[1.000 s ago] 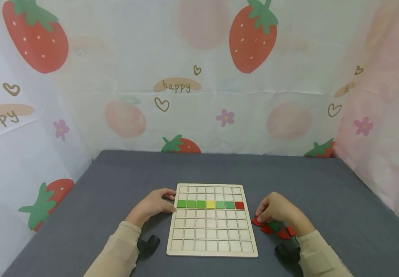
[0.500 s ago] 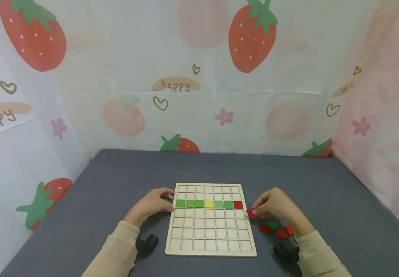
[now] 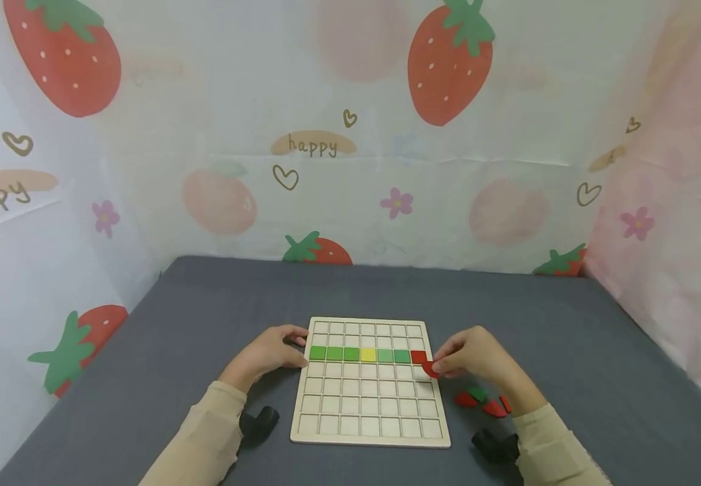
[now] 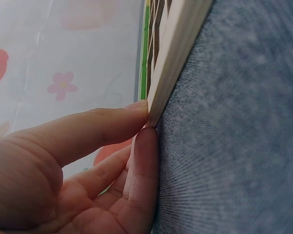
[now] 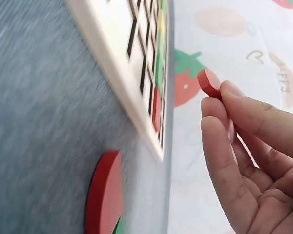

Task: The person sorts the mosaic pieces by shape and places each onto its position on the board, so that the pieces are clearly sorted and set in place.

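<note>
Flat on the table lies a pale wooden grid board [image 3: 371,439], with a row of green, yellow and red square tiles across it. At its left edge is my left hand [image 3: 268,358], thumb and forefinger touching the board's side; the left wrist view shows these fingertips [image 4: 145,139] right at the rim. My right hand [image 3: 478,354] pinches a red curved-edged piece [image 3: 429,369] between thumb and fingers. That piece overlaps the board's right edge in the head view, just below the red square tile [image 3: 419,357]. The right wrist view shows the held piece [image 5: 208,83] raised and tilted.
Right of the board are several loose red and green pieces [image 3: 478,398], partly behind the right forearm. Black wrist-worn devices [image 3: 258,424] show under both wrists. A strawberry-printed cloth [image 3: 356,202] encloses the back and sides of the dark grey table [image 3: 241,290].
My right hand has picked the red curved-edged piece from the loose pieces and carried it left to the board's right edge. My left hand stays at the left edge.
</note>
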`<state>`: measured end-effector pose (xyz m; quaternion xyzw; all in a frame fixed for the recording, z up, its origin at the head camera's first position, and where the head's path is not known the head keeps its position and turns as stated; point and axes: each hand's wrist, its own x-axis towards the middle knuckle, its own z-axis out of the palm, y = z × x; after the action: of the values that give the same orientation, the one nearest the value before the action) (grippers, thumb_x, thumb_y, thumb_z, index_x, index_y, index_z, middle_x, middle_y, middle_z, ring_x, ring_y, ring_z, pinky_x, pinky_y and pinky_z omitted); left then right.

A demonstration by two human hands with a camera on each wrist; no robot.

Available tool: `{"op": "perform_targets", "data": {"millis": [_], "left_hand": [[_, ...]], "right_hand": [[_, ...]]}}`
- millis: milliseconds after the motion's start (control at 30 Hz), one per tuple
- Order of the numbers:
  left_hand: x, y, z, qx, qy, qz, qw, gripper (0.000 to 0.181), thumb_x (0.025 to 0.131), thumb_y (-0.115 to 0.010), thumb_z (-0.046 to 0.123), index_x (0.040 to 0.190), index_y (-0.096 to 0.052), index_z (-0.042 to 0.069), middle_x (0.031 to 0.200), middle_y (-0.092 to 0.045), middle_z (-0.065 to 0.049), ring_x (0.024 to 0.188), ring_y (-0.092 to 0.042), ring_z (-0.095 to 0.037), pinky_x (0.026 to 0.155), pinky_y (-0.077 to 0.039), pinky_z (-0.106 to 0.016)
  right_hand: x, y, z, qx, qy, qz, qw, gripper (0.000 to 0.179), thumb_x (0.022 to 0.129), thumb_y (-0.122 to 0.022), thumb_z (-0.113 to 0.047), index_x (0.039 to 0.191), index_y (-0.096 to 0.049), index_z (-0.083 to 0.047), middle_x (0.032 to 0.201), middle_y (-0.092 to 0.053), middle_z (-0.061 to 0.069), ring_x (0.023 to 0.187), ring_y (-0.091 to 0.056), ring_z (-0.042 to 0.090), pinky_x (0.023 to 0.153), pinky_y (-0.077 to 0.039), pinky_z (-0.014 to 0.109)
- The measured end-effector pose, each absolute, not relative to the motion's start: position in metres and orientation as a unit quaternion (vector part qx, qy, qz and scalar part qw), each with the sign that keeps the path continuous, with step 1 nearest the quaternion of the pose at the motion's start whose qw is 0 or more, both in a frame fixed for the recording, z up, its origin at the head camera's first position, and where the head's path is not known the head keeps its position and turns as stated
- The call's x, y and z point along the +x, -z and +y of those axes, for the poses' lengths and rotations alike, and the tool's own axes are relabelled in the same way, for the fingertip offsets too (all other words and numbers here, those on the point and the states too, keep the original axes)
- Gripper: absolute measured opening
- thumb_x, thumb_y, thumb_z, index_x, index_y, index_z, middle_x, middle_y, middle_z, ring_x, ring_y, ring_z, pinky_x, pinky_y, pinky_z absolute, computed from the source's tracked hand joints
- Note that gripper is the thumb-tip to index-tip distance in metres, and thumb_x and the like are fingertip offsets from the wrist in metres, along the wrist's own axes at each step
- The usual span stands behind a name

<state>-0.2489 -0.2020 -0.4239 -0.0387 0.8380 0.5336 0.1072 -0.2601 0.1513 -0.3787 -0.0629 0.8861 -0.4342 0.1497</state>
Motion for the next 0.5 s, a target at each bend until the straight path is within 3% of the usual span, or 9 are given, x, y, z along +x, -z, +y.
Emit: {"op": "perform_targets", "data": {"millis": [500], "left_hand": [[-0.25,0.424,-0.201,-0.038,-0.537,0.836,0.106,0.061,0.079,-0.073,-0.006,0.137,-0.054,-0.002,0.117,-0.056,-0.016,0.095,-0.061,-0.02,0.082,-0.056,-0.034]], "right_hand": [[-0.268,0.373,0.116,-0.09,0.461,0.867,0.165,0.014,0.078,-0.084,-0.015,0.085,-0.078,-0.004,0.079,-0.076,0.006,0.077,-0.074,0.025,0.078,-0.059,0.04]]}}
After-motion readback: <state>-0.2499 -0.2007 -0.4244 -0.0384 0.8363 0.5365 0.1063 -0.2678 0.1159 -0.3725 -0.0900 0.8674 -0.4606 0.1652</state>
